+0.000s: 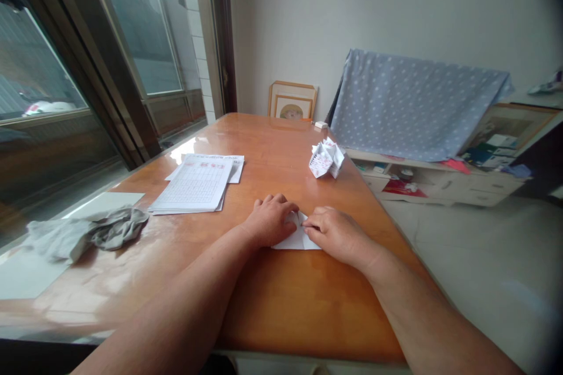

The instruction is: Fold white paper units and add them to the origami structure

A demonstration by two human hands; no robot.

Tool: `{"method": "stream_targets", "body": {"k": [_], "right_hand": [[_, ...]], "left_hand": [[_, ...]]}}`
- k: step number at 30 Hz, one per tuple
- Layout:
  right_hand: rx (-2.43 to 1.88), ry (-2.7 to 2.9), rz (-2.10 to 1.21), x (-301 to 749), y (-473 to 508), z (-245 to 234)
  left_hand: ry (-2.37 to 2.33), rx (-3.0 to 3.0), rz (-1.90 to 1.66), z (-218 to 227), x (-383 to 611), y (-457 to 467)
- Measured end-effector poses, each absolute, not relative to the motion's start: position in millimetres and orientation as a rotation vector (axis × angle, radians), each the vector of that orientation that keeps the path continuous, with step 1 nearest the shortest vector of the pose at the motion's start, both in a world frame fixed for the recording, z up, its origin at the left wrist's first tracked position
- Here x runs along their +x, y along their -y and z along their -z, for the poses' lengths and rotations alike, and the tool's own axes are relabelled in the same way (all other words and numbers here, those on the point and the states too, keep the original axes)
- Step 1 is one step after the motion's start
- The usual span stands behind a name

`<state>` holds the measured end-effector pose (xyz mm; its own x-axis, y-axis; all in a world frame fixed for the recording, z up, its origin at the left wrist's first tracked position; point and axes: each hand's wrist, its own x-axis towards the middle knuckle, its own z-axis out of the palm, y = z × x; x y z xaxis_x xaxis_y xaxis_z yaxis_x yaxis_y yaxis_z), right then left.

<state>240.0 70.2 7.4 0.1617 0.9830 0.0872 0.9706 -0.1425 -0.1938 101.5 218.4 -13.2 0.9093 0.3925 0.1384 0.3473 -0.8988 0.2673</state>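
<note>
A small white sheet of paper (298,240), folded with creases, lies on the table in front of me. My left hand (273,221) rests over its left side, palm down, fingers loosely stretched forward and the thumb on the sheet. On the right side, my right hand (336,233) has its fingers curled together, pinching or pressing the paper near its upper edge. A small dark spot shows at those fingertips; I cannot tell whether it is shadow or an object. Beyond the hands stands a folded, many-pointed paper piece (326,158) with printed marks.
A stack of gridded paper sheets (193,184) lies left of centre on the wooden table (281,299). A crumpled grey cloth (118,227) is at the far left. A small white block (321,125) sits at the far edge. A dotted blue cloth (413,105) hangs over something behind.
</note>
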Motion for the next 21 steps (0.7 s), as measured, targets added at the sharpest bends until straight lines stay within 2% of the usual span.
{"method": "stream_targets", "body": {"k": [21], "right_hand": [[-2.226,1.925,-0.059,239.3,-67.9,-8.2]], "left_hand": [[-0.503,2.849,-0.226,8.8,98.3,-219.1]]}}
